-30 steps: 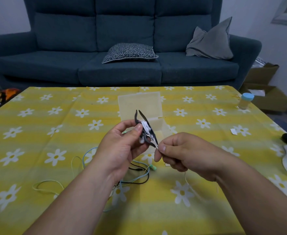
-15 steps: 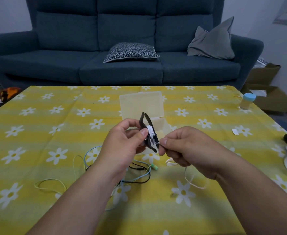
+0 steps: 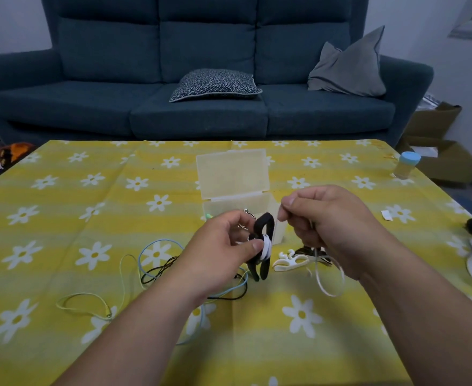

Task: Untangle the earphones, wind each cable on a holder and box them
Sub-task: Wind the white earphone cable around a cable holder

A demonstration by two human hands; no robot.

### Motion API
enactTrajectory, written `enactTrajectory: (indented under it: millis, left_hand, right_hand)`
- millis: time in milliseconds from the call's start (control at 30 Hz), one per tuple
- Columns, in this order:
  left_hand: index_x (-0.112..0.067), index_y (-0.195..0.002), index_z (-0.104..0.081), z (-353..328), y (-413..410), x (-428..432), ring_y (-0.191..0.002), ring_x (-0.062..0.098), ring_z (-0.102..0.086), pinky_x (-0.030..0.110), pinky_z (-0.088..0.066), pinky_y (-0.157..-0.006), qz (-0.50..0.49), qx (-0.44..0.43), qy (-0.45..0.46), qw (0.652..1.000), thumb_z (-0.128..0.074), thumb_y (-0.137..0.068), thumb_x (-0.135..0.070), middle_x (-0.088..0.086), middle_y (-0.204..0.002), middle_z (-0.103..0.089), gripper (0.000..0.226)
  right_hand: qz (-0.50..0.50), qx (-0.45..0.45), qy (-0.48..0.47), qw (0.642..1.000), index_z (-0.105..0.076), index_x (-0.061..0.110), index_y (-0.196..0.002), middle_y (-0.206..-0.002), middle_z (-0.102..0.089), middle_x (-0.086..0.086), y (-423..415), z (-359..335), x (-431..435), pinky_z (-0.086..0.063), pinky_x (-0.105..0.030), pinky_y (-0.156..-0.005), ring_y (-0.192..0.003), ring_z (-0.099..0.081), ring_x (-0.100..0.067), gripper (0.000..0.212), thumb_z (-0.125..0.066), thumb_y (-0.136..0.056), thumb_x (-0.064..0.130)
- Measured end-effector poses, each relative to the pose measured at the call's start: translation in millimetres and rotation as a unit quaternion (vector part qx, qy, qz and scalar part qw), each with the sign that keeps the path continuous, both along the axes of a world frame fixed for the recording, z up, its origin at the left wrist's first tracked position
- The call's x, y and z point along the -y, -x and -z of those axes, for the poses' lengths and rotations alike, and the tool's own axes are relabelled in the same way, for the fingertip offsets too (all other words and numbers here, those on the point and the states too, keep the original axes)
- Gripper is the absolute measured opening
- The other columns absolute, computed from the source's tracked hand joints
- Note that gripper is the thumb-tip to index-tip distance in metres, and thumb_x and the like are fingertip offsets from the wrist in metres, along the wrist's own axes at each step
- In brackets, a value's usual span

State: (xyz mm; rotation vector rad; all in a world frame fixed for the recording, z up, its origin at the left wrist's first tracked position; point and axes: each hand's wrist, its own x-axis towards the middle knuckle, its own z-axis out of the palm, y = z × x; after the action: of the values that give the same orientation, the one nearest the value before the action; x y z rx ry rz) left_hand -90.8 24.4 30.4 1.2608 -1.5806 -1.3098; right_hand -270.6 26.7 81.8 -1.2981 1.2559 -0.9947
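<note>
The right hand [image 3: 329, 227] is lifting higher than before, pinching the flat white earphone cable [image 3: 328, 285]. Just left, the left hand [image 3: 218, 254] is gripping the black plastic holder [image 3: 264, 240] upright.

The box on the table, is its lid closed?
No, the lid stands upright, leaving the box open.

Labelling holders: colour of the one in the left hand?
Black holder, wound with white cable; head view.
</note>
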Motion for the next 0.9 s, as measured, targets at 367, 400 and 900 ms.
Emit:
enactTrajectory:
  millis: [367,400,900]
  left_hand:
    - [-0.011,-0.105,-0.061,-12.4,1.7,-9.1,-0.087,0.03,-0.056,0.028,-0.045,-0.068,0.107,-0.144,-0.122,0.976,-0.062,-0.092,-0.008,0.021,-0.107,-0.072,0.013]
    - [-0.006,-0.109,-0.06,-12.5,1.7,-9.0,-0.088,0.031,-0.055,0.03,-0.048,-0.069,0.099,-0.161,-0.122,0.974,-0.063,-0.09,-0.009,0.024,-0.109,-0.07,0.019]
    - [-0.016,-0.093,-0.064,-10.3,-4.4,8.2,-0.06,0.014,-0.057,0.023,-0.054,-0.055,-0.147,-0.269,-0.105,0.946,-0.063,-0.091,-0.01,0.011,-0.078,-0.065,0.007]
  right_hand:
    - [0.064,-0.129,0.032,0.989,-0.068,0.011,-0.068,-0.047,-0.041,0.014,8.9,20.6,12.3,-0.028,-0.028,-0.054,-0.05,-0.035,-0.01,0.032,-0.062,-0.095,0.028]
    - [0.064,-0.141,0.021,0.988,-0.069,0.009,-0.07,-0.045,-0.041,0.016,8.7,22.4,12.7,-0.028,-0.027,-0.054,-0.048,-0.036,-0.008,0.032,-0.062,-0.095,0.028]
    - [-0.178,-0.178,-0.099,0.963,-0.067,0.013,-0.076,-0.052,-0.041,0.006,-15.3,32.9,-6.4,-0.023,-0.023,-0.046,-0.048,-0.03,-0.011,0.035,-0.048,-0.103,0.022]
